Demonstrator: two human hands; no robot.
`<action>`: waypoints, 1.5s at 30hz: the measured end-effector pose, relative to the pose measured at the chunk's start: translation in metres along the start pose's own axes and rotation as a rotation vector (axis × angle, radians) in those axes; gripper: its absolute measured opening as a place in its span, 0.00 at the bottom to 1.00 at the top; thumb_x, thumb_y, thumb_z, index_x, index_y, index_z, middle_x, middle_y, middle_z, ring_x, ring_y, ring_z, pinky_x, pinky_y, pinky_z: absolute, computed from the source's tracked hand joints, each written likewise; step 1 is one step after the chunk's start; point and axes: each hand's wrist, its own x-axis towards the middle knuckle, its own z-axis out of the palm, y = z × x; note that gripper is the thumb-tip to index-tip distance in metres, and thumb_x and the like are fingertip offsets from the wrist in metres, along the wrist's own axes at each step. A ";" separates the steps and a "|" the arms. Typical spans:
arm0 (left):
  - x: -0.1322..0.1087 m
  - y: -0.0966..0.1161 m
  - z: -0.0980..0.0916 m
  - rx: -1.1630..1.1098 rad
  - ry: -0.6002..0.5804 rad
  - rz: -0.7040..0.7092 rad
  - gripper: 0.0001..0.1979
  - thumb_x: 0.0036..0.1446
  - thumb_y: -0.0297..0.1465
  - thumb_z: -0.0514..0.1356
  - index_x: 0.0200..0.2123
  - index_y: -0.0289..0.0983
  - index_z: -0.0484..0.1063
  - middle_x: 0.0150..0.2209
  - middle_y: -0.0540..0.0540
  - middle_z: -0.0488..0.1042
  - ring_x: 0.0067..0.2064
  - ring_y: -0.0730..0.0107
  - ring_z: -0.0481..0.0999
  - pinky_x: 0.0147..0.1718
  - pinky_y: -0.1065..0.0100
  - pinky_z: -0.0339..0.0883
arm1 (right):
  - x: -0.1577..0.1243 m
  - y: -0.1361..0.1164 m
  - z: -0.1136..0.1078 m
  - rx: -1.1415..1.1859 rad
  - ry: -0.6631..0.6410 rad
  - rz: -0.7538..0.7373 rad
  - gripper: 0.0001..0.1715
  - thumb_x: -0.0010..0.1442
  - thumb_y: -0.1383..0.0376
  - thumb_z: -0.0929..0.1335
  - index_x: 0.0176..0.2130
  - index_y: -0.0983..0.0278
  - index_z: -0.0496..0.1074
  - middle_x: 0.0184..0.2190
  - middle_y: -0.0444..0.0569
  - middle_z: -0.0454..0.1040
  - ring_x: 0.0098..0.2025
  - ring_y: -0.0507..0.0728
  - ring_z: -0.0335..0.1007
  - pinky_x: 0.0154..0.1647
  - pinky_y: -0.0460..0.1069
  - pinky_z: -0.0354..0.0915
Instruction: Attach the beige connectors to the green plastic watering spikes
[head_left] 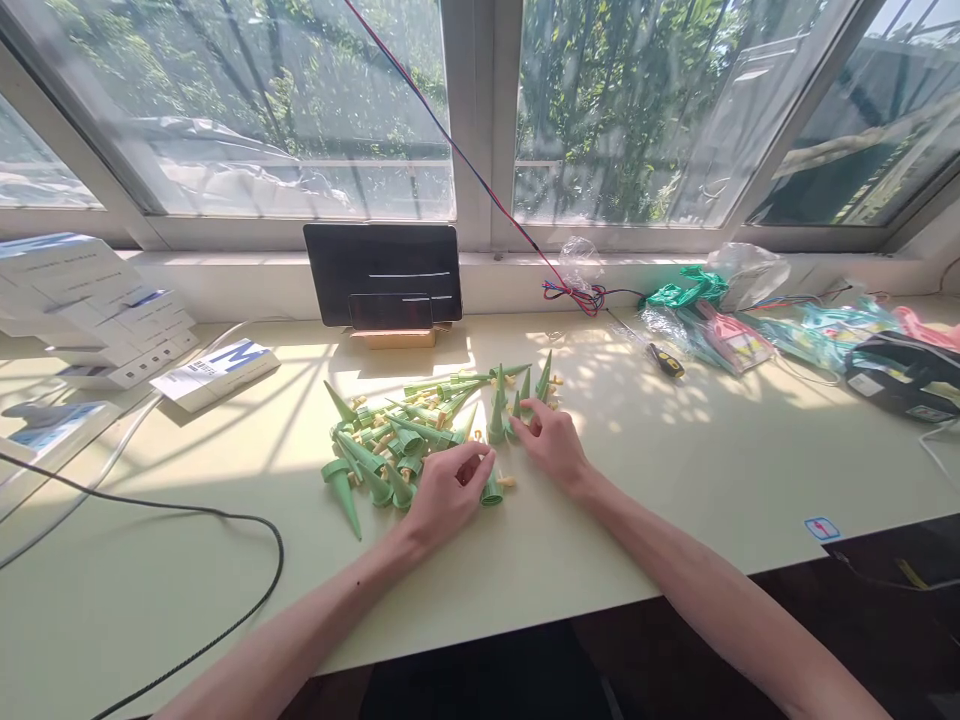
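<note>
Green plastic cone-shaped spikes (pixel 367 458), with small yellowish valve-like pieces among them, lie in a loose heap at the middle of the table. At the heap's right side, several spikes stand upright on their wide ends, points up, such as one upright spike (pixel 496 412). My right hand (pixel 553 447) is closed at the fingertips on a green spike (pixel 516 408) in this standing group. My left hand (pixel 448 488) is at the heap's right edge with thumb and forefinger pinched together; what they hold, if anything, is hidden. Beside its fingertips lies a spike with a yellowish piece (pixel 492 491).
A black tablet (pixel 382 262) leans on a wooden stand behind the heap. White boxes (pixel 97 300) are stacked at the left, and a dark cable (pixel 255 520) loops across the table. Bagged items (pixel 735 335), a black-and-yellow tool (pixel 665 360) and a black bundle (pixel 907 370) lie at the right.
</note>
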 end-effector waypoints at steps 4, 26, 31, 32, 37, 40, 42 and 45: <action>0.000 0.000 0.000 0.004 0.000 0.012 0.13 0.64 0.34 0.56 0.29 0.36 0.71 0.19 0.55 0.59 0.22 0.78 0.55 0.24 0.72 0.52 | 0.000 0.001 0.000 0.013 0.011 -0.012 0.15 0.64 0.60 0.65 0.44 0.67 0.74 0.15 0.38 0.63 0.19 0.52 0.59 0.27 0.47 0.58; 0.002 0.003 -0.001 -0.008 0.020 0.016 0.13 0.64 0.34 0.56 0.28 0.36 0.71 0.19 0.55 0.60 0.22 0.77 0.56 0.24 0.72 0.53 | 0.000 0.004 -0.003 0.043 0.037 0.014 0.17 0.65 0.59 0.64 0.44 0.68 0.74 0.16 0.39 0.62 0.19 0.52 0.56 0.26 0.47 0.57; 0.002 0.004 -0.002 -0.004 0.023 0.012 0.13 0.64 0.35 0.55 0.28 0.36 0.71 0.19 0.55 0.59 0.22 0.77 0.56 0.24 0.72 0.53 | 0.000 0.004 -0.004 0.028 0.038 0.019 0.17 0.65 0.59 0.63 0.44 0.67 0.74 0.16 0.40 0.64 0.20 0.52 0.58 0.26 0.47 0.57; 0.002 0.005 -0.002 -0.003 0.021 0.011 0.13 0.64 0.35 0.55 0.28 0.36 0.71 0.19 0.55 0.59 0.22 0.77 0.56 0.24 0.72 0.53 | 0.000 0.004 -0.004 0.022 0.036 0.023 0.17 0.65 0.59 0.64 0.44 0.67 0.74 0.16 0.40 0.64 0.20 0.52 0.58 0.26 0.47 0.57; 0.002 0.006 -0.002 -0.009 0.020 0.009 0.14 0.64 0.35 0.55 0.28 0.36 0.71 0.19 0.54 0.59 0.22 0.76 0.56 0.24 0.72 0.53 | 0.002 0.004 -0.005 -0.010 0.021 0.035 0.15 0.64 0.60 0.64 0.44 0.66 0.75 0.16 0.41 0.64 0.21 0.53 0.59 0.25 0.47 0.54; 0.002 0.006 -0.002 -0.010 0.017 0.007 0.13 0.64 0.35 0.55 0.28 0.36 0.71 0.19 0.54 0.59 0.22 0.77 0.56 0.24 0.72 0.53 | 0.002 0.004 -0.005 -0.006 0.020 0.040 0.15 0.64 0.60 0.64 0.45 0.66 0.74 0.16 0.39 0.63 0.20 0.52 0.58 0.26 0.47 0.55; 0.002 0.005 -0.002 -0.010 0.015 0.010 0.13 0.64 0.35 0.55 0.28 0.36 0.71 0.19 0.54 0.60 0.22 0.77 0.56 0.24 0.72 0.53 | 0.001 0.003 -0.006 0.017 0.027 0.033 0.16 0.64 0.60 0.64 0.47 0.67 0.73 0.16 0.37 0.62 0.19 0.52 0.57 0.26 0.47 0.57; 0.002 0.005 -0.002 -0.008 0.022 0.015 0.13 0.64 0.34 0.55 0.28 0.36 0.71 0.20 0.54 0.61 0.23 0.76 0.56 0.24 0.72 0.53 | -0.002 -0.002 -0.008 0.052 0.089 -0.003 0.17 0.65 0.59 0.64 0.49 0.66 0.70 0.14 0.35 0.60 0.18 0.51 0.56 0.26 0.46 0.58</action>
